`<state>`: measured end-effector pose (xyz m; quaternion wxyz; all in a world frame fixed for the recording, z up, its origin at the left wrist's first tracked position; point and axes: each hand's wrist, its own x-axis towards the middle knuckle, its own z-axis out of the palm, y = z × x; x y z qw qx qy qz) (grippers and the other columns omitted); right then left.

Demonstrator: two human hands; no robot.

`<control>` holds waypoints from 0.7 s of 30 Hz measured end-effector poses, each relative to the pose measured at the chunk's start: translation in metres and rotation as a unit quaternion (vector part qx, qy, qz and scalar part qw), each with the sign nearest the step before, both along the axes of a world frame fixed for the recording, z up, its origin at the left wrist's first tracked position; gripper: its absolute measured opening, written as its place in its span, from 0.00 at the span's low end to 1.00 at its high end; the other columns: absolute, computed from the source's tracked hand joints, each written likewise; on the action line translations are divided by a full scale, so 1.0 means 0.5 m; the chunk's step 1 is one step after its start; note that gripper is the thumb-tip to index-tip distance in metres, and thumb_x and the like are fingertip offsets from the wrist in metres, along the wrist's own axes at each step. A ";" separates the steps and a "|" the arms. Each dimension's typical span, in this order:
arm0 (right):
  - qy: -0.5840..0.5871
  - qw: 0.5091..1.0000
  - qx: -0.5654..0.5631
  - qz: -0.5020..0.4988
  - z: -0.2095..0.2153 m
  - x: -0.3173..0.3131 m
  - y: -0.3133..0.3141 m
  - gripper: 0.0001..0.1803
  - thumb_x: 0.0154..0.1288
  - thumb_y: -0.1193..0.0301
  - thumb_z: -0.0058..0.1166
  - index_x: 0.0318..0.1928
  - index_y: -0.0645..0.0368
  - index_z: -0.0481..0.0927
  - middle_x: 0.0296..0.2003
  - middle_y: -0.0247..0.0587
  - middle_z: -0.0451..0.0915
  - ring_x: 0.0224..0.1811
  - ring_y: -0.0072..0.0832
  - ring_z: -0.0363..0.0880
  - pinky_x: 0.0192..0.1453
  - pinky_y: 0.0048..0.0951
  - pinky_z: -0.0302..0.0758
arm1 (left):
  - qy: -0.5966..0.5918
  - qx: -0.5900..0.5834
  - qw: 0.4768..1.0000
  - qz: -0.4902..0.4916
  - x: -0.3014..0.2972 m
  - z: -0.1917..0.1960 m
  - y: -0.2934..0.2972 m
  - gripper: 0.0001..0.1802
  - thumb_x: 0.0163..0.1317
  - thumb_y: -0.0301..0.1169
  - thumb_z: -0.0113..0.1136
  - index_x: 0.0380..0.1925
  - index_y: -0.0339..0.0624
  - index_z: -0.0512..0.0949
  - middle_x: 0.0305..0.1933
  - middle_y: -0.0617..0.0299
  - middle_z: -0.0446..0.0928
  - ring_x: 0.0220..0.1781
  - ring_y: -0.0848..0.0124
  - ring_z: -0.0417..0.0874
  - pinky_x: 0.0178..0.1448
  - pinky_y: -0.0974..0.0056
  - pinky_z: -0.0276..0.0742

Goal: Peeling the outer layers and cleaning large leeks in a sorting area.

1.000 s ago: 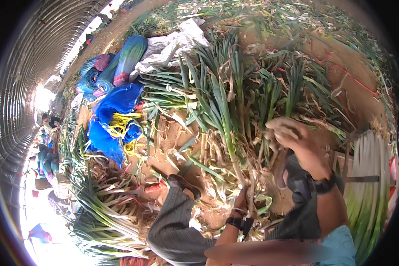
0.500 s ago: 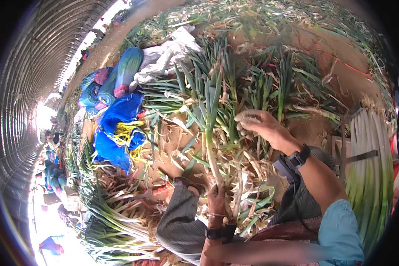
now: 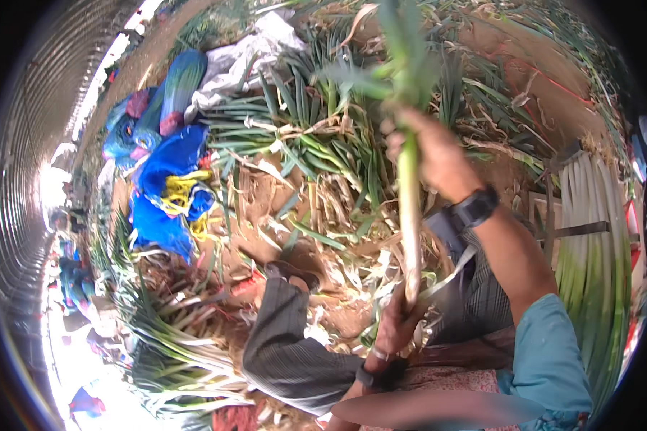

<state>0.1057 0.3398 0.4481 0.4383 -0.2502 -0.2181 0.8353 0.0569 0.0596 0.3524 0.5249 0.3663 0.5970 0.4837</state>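
Left grip [image 3: 397,323] closed round leek [image 3: 409,215] base, right grip [image 3: 438,154] round upper stalk

- From here I count two hands: one left hand [image 3: 397,322], one right hand [image 3: 438,154].
- I make it one held leek [image 3: 409,223].
- Two dark wristbands [image 3: 476,208], one per wrist.
- One white sack [image 3: 248,61].
- At least three net-wrapped bundles [image 3: 183,79]; overlap blocks my exact count.
- One leek bundle [image 3: 589,280] at far right.
- Loose leeks [image 3: 147,366]: too many for me to count.
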 end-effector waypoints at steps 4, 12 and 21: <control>-0.041 0.970 0.192 -0.146 0.046 0.111 0.050 0.13 0.60 0.65 0.56 0.41 0.57 0.72 0.24 0.33 0.73 0.19 0.18 0.68 0.22 0.19 0.68 | 0.224 -0.188 0.901 -0.321 -0.025 -0.220 -0.049 0.28 0.55 0.41 0.59 0.56 0.46 0.66 0.37 0.44 0.77 0.41 0.53 0.79 0.43 0.52 0.72; -0.184 0.946 0.203 -0.173 0.062 0.159 0.023 0.21 0.61 0.60 0.54 0.51 0.57 0.72 0.29 0.36 0.77 0.28 0.24 0.75 0.28 0.29 0.76 | 0.214 0.000 0.977 -0.009 -0.067 -0.122 0.143 0.26 0.55 0.38 0.61 0.52 0.36 0.70 0.51 0.48 0.74 0.52 0.58 0.75 0.55 0.60 0.71; -0.158 0.956 0.246 -0.025 0.023 0.099 -0.030 0.20 0.64 0.63 0.52 0.52 0.62 0.72 0.43 0.33 0.77 0.43 0.20 0.73 0.49 0.24 0.68 | 0.168 0.198 0.966 0.009 -0.024 0.210 0.401 0.32 0.53 0.28 0.66 0.57 0.33 0.64 0.50 0.53 0.74 0.50 0.70 0.74 0.55 0.68 0.70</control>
